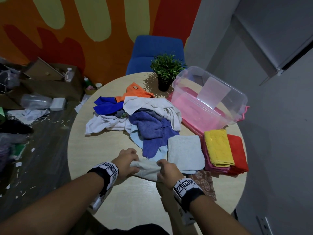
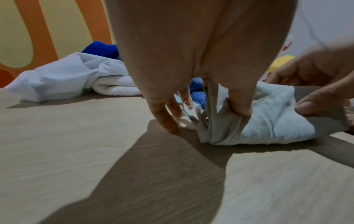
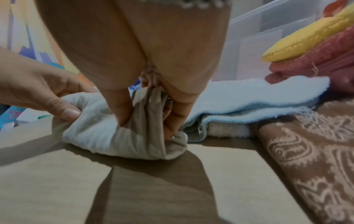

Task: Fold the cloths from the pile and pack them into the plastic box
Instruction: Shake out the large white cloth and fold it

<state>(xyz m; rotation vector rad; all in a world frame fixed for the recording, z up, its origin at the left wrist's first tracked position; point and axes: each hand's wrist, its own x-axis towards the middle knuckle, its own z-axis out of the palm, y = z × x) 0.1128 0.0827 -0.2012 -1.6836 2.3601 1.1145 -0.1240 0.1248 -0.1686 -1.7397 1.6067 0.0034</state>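
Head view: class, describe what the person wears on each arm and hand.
Both forearms are bare, with no sleeves. Each wrist carries a black band: the left band and the right band both hold white blocks printed with black square code markings. The left hand and right hand are ungloved.

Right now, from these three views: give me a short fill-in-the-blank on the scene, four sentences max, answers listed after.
1. Both hands grip a small ____ cloth at the near table edge.
2. The plastic box holds ____ cloths so far.
3. The top cloth of the folded stack beside the box is ____.
4. The potted plant stands to the ____ of the box in the head view.

Missing words: white; no; yellow; left
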